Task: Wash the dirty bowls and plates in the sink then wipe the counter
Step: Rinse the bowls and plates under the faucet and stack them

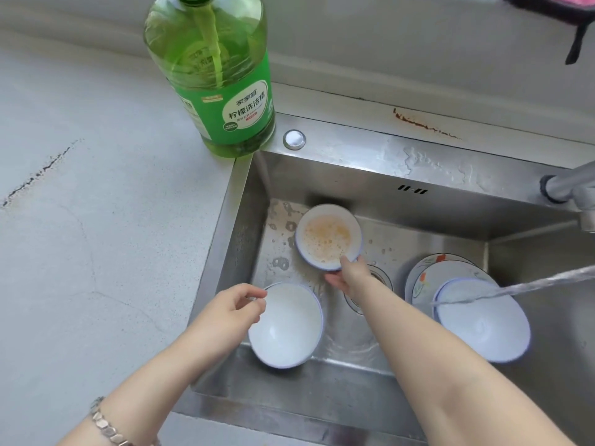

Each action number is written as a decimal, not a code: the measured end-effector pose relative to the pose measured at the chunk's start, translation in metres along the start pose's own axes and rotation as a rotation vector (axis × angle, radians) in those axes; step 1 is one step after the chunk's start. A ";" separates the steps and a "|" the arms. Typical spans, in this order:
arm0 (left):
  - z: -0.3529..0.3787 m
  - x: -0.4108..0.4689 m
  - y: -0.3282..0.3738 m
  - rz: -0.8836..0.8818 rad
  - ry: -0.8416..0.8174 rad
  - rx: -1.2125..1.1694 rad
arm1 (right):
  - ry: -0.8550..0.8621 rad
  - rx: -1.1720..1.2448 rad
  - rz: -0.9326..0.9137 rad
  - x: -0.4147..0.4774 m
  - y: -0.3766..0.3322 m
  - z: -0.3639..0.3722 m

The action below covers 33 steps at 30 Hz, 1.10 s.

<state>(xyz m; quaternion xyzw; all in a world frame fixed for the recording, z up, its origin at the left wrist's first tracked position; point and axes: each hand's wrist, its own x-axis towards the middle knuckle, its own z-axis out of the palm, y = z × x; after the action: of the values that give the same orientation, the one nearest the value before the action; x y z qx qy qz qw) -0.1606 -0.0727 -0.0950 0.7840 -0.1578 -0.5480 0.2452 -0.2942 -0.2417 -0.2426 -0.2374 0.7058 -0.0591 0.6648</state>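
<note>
By the sink's [231, 239] near-left wall, the left hand [238, 309] pinches a white bowl's [286, 329] rim. Wet bare steel separates it from the right hand [349, 275], farther in, gripping a dirty bowl [328, 236], tilted, filmed with orange froth. Right, water [531, 284] hits a third bowl [483, 323] on plates [421, 275].

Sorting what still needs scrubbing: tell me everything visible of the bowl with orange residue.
The bowl is white with a thin blue rim, ceramic by its look. Foamy orange residue coats its inside. It is tilted toward the camera, over the back left of the sink, and the right hand grips its near rim.
</note>
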 end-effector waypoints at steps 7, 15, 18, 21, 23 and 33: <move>0.002 0.011 0.008 -0.016 -0.004 -0.052 | 0.049 0.122 0.013 -0.001 0.005 0.009; 0.029 0.038 0.045 -0.093 0.018 -0.475 | -0.247 0.210 0.103 -0.085 -0.016 -0.008; 0.042 0.034 0.063 0.003 0.049 -0.479 | -0.353 0.179 0.111 -0.116 -0.024 -0.015; 0.051 0.029 0.075 0.084 0.225 -0.434 | -0.431 0.140 0.096 -0.137 -0.030 -0.023; 0.051 0.029 0.080 0.078 0.318 -0.388 | -0.486 0.083 0.085 -0.148 -0.032 -0.033; 0.051 0.002 0.113 0.392 0.533 0.728 | -0.259 -0.322 -0.136 -0.165 -0.009 -0.134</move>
<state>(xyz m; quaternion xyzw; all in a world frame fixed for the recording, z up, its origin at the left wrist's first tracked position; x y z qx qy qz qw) -0.2057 -0.1779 -0.0477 0.8873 -0.4154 -0.1810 0.0858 -0.4207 -0.2124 -0.0737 -0.3934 0.5972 0.0408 0.6978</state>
